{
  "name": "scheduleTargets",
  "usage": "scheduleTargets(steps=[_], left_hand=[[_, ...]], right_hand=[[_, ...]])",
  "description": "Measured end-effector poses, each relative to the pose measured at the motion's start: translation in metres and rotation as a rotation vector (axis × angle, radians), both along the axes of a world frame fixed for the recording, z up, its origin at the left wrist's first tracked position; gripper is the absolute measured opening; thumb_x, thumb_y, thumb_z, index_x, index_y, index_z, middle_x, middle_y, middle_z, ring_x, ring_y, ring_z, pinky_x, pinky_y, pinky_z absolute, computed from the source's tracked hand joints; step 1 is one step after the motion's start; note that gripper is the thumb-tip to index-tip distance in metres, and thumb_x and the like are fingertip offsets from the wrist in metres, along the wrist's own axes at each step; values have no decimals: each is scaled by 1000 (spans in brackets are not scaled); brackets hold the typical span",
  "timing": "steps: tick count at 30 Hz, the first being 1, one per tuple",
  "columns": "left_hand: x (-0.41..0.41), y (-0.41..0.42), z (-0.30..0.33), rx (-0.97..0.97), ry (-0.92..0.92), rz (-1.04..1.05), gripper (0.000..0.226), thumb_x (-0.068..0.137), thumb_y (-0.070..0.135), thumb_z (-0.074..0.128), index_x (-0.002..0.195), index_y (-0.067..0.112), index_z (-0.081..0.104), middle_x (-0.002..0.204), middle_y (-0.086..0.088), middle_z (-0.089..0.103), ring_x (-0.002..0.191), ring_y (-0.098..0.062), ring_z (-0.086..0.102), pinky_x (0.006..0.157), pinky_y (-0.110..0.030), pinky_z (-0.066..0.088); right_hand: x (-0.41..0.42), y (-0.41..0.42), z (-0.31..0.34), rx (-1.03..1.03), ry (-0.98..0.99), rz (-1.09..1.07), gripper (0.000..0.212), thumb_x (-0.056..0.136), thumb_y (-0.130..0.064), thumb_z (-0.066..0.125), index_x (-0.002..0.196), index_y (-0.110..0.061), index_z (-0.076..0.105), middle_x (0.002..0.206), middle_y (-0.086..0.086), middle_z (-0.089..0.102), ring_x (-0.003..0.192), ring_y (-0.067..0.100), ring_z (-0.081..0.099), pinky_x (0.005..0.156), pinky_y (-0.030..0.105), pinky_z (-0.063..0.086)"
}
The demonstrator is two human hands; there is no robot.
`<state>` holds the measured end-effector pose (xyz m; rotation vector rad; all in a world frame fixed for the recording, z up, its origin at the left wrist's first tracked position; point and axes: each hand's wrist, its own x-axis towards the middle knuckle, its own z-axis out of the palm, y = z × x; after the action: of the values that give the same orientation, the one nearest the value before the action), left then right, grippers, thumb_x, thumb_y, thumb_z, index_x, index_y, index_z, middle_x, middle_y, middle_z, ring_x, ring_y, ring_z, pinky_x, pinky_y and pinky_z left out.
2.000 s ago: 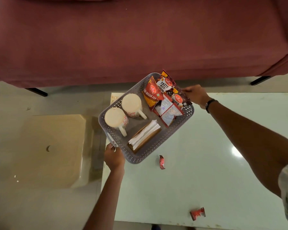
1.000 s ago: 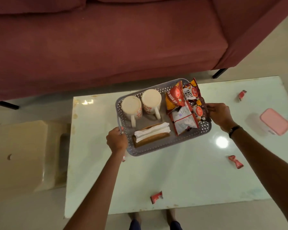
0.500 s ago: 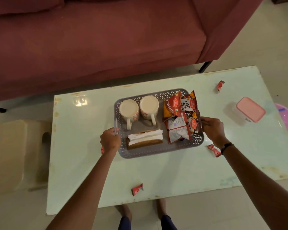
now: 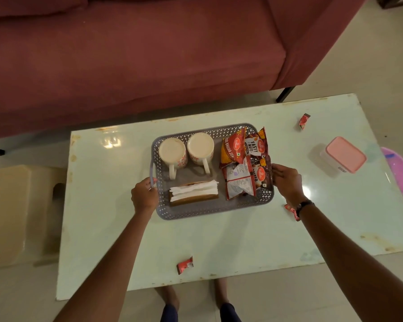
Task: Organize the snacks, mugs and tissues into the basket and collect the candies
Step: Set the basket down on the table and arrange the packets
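A grey perforated basket [image 4: 196,211] sits in the middle of the pale table [image 4: 242,240]. Inside it stand two white mugs [image 4: 172,151] [image 4: 200,146], a stack of white tissues [image 4: 194,190] on a brown holder, and several snack packets [image 4: 244,159] at the right. My left hand [image 4: 144,196] grips the basket's left handle. My right hand [image 4: 286,180] holds its right edge. Red candies lie loose on the table: one near the front edge [image 4: 185,265], one at the far right [image 4: 304,120], one partly hidden under my right wrist [image 4: 290,210].
A pink-lidded container [image 4: 343,156] stands at the table's right side. A maroon sofa [image 4: 130,54] runs behind the table. A beige stool [image 4: 16,210] is on the floor to the left, a pink tub [image 4: 399,173] to the right. My feet show below the front edge.
The basket has come from the table's far left corner to its middle, held in both hands and turned square to the table. My view shifted right, revealing the pink container.
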<state>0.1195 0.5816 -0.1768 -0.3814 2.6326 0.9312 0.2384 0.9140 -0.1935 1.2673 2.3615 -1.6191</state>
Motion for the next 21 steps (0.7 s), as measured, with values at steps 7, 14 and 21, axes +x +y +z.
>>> scheduleTargets(steps=[7,14,21], left_hand=[[6,-4,4,11,-101,-80,41,87,6,52,128,7,50,127,-18,59,114,-39,55,97,-46,47],[47,31,44,146,210,-87,32,85,-3,53,117,1,53,119,-17,60,109,-31,57,91,-36,46],[75,124,74,473,130,-315,25,88,0,49,112,7,53,110,-6,63,93,-14,60,78,-13,44]], right_hand=[[1,-3,10,21,6,36,26,89,1,53,111,-4,67,106,15,71,90,25,68,86,44,56],[22,-9,26,146,16,-23,28,91,0,53,118,-1,59,121,15,64,109,28,61,85,23,44],[54,9,37,260,141,-63,26,89,3,54,113,-6,59,111,14,68,92,23,66,73,4,46]])
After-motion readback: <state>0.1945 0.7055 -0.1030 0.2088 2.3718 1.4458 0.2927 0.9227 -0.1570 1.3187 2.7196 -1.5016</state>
